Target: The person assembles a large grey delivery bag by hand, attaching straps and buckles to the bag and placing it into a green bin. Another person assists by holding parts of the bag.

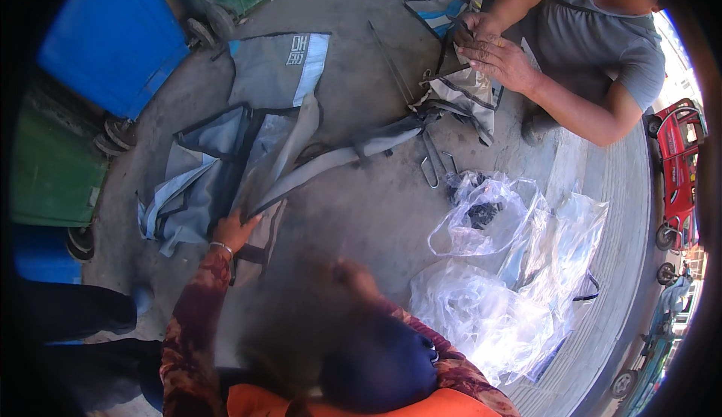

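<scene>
My left hand (235,232) is closed on the dark-trimmed edge of a grey fabric piece (278,142), which lies folded and crumpled on the floor. Beneath that hand shows some brownish cloth (259,244). My right hand (355,279) hovers over bare floor to the right, smeared by motion, so its fingers are unclear. A long strip of the grey fabric (353,150) runs toward a co-worker. The co-worker's hands (496,52) hold beige cloth (470,94) with dark straps. Beside it lies a thin metal tool (430,165) with looped ends, perhaps tongs.
Clear plastic bags (485,304) are heaped at the right. Wheeled bins, a blue one (113,37) and a green one (56,157), line the left. Dark-trousered legs (75,312) are at lower left. A red vehicle (681,169) is beyond the ridged pavement (609,266).
</scene>
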The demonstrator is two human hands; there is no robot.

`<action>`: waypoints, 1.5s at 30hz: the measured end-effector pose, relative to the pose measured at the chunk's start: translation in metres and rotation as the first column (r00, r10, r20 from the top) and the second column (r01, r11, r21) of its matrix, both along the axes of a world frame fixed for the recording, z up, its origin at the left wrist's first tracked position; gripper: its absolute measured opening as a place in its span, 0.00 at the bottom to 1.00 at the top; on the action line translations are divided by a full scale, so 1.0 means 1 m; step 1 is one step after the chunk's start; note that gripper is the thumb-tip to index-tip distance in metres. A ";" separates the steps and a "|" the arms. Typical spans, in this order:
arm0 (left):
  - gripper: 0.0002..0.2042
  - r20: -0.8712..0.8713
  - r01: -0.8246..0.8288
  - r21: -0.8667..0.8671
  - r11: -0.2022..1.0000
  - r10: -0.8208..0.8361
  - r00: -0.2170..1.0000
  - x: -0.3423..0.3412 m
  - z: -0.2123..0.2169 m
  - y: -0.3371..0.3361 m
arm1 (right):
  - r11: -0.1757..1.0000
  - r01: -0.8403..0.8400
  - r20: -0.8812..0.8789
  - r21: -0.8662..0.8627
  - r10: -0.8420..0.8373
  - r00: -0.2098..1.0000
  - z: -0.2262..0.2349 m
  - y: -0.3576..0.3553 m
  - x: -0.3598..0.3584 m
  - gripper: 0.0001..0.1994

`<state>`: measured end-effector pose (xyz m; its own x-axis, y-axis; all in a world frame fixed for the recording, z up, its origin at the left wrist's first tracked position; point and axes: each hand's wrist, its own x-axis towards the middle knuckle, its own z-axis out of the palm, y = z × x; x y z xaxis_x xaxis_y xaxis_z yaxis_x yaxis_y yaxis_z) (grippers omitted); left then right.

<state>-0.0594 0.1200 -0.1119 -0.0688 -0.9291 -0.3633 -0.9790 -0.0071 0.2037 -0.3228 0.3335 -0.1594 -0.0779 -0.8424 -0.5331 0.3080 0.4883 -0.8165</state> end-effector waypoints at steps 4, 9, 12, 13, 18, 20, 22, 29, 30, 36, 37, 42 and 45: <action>0.32 -0.023 0.091 -0.109 0.990 -0.094 0.995 0.009 0.004 -0.006 | 0.998 0.034 0.163 0.058 -0.043 0.986 0.000 -0.001 -0.003 0.15; 0.25 -0.121 0.108 -0.315 0.943 -0.153 0.981 0.040 0.006 -0.028 | 0.994 0.085 0.201 0.065 -0.097 0.975 -0.001 0.000 -0.003 0.14; 0.23 -0.126 0.072 -0.390 0.918 -0.130 0.983 0.064 0.005 -0.051 | 0.991 0.116 0.195 0.065 -0.126 0.973 -0.003 0.002 -0.004 0.14; 0.22 -0.117 0.067 -0.437 0.897 -0.130 0.985 0.073 0.006 -0.059 | 0.989 0.114 0.231 0.096 -0.134 0.964 -0.003 0.002 -0.004 0.16; 0.21 -0.081 0.023 -0.522 0.852 -0.076 0.994 0.107 0.031 -0.097 | 0.991 0.059 0.192 0.118 -0.081 0.978 0.000 0.003 -0.010 0.19; 0.21 -0.030 0.046 -0.495 0.868 -0.069 0.997 0.112 0.042 -0.103 | 0.993 0.089 0.223 0.073 -0.103 0.969 0.004 0.004 -0.012 0.16; 0.21 -0.022 -0.037 -0.468 0.883 0.031 0.999 0.113 0.049 -0.106 | 0.993 0.093 0.219 0.073 -0.107 0.970 0.008 0.005 -0.013 0.15; 0.20 0.056 -0.142 -0.446 0.884 0.186 0.981 0.112 0.070 -0.106 | 0.977 0.154 0.192 0.150 -0.181 0.965 -0.009 0.009 -0.013 0.18; 0.20 0.057 -0.170 -0.452 0.876 0.219 0.974 0.113 0.073 -0.106 | 0.976 0.167 0.189 0.142 -0.193 0.963 -0.014 0.009 -0.015 0.18; 0.22 0.196 -0.108 -0.397 0.912 0.199 0.960 0.112 0.070 -0.107 | 0.988 0.111 0.064 0.111 -0.118 0.991 -0.032 0.017 -0.028 0.15; 0.22 0.187 -0.062 -0.373 0.926 0.140 0.972 0.116 0.066 -0.110 | 0.989 0.128 0.091 0.077 -0.134 0.987 -0.032 0.018 -0.030 0.14; 0.23 0.189 -0.234 -0.345 0.909 0.311 0.931 0.181 0.045 -0.129 | 0.989 0.032 -0.096 -0.142 -0.046 0.994 -0.033 0.023 -0.036 0.15; 0.23 0.066 -0.412 -0.254 0.875 0.441 0.895 0.235 0.022 -0.144 | 0.987 -0.018 -0.241 -0.158 -0.021 0.970 -0.037 0.024 -0.034 0.15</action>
<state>0.1754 -0.0245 -0.0894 0.3833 -0.9159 -0.1187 -0.9080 -0.3973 0.1333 -0.3566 0.3579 -0.1964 -0.1887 -0.9141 -0.3590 0.0934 0.3472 -0.9331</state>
